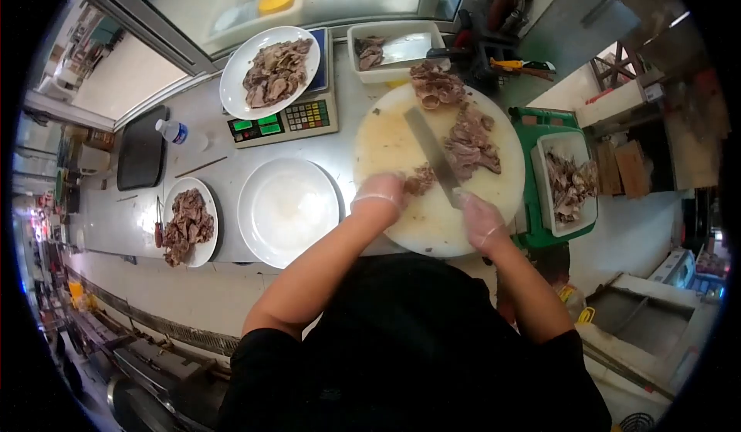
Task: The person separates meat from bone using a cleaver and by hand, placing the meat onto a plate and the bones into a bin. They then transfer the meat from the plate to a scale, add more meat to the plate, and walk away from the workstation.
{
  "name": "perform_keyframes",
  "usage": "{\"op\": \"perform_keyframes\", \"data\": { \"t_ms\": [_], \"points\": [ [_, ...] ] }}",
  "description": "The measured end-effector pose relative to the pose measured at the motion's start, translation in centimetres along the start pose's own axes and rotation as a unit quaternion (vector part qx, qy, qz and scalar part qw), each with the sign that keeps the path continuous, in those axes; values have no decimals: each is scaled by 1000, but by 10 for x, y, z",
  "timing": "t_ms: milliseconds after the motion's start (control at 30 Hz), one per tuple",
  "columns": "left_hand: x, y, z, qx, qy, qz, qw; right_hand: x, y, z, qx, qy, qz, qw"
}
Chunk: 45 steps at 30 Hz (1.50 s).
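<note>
In my right hand (pixel 482 222), in a clear plastic glove, is a long-bladed knife (pixel 431 148). Its blade slants across the round cutting board (pixel 378 135), pointing up and to the left. My left hand (pixel 380 191), gloved too, rests at the board's left front with its fingers curled against a small heap of cut meat (pixel 419 179), left of the blade. Right of the blade lies a larger pile of cooked meat (pixel 471 145). Another clump of meat (pixel 437 84) sits at the board's back edge.
A bare white plate (pixel 287 210) stands left of the board. Behind it, a digital scale (pixel 309 117) carries a plate of meat (pixel 276 73). Another meat plate (pixel 189 223) is farther left. A white tub (pixel 552 216) of scraps sits at right; a knife rack (pixel 498 57) stands behind.
</note>
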<state>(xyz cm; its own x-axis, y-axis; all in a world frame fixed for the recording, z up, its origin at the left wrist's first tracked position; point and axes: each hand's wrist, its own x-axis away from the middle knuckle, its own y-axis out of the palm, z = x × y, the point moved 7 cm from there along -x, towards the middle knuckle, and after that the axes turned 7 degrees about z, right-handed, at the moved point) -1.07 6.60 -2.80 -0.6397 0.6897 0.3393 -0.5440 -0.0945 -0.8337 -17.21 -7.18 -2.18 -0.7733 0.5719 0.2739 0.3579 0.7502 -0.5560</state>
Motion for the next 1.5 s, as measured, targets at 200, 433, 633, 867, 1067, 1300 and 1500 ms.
{"op": "perform_keyframes", "data": {
  "t_ms": [200,433,633,867,1067,1300,1500],
  "points": [
    [-2,8,-5,-18,22,17,999,-18,44,-8,62,-58,-67,994],
    [10,-15,-29,6,-61,-7,998,-1,51,31,101,78,-156,979],
    [1,30,-58,105,16,10,994,12,24,79,157,44,-75,984],
    [-1,54,-12,18,230,139,963,21,7,87,134,81,-43,987],
    [5,66,-31,61,235,175,954,33,8,59,119,69,-57,989],
    [2,57,-32,105,245,223,938,28,13,25,109,65,-70,989],
    [4,46,-21,99,279,183,937,12,26,6,80,41,-68,994]
  ]
}}
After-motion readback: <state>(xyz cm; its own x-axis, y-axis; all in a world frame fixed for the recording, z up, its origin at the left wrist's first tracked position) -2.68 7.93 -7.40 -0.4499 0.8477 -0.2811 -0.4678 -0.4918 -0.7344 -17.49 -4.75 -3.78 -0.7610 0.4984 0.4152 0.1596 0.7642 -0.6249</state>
